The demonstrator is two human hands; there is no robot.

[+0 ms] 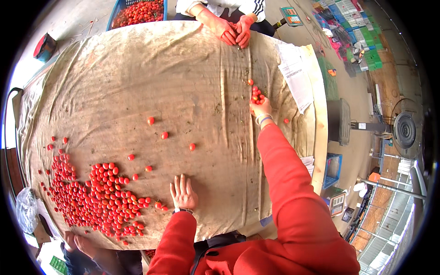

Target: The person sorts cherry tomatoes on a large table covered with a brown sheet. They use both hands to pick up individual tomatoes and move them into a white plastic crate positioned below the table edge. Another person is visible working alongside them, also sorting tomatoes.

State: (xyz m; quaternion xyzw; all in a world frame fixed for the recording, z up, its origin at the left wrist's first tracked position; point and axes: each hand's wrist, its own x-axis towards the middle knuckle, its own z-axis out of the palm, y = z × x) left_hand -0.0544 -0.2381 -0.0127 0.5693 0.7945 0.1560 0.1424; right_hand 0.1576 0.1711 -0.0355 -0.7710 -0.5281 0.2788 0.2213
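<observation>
My left hand point(183, 195) rests palm down on the cloth-covered table point(206, 103), fingers apart, holding nothing. Just to its left are a few loose cherry tomatoes point(158, 205), beside a large spread of red cherry tomatoes point(99, 202) at the table's lower left. My right hand point(260, 106), reaching out at the end of a red sleeve, is closed around a small cluster of cherry tomatoes point(255, 97). One single tomato point(250, 82) lies just beyond its fingers. Other single tomatoes point(164, 135) are scattered over the middle of the cloth.
Across the table are a person's reddish gloved hands point(237, 32), held together. Behind the far edge stands a blue crate of tomatoes point(139, 13). Printed paper point(295, 74) lies at the right edge. Another person's hands point(80, 243) touch the near left edge.
</observation>
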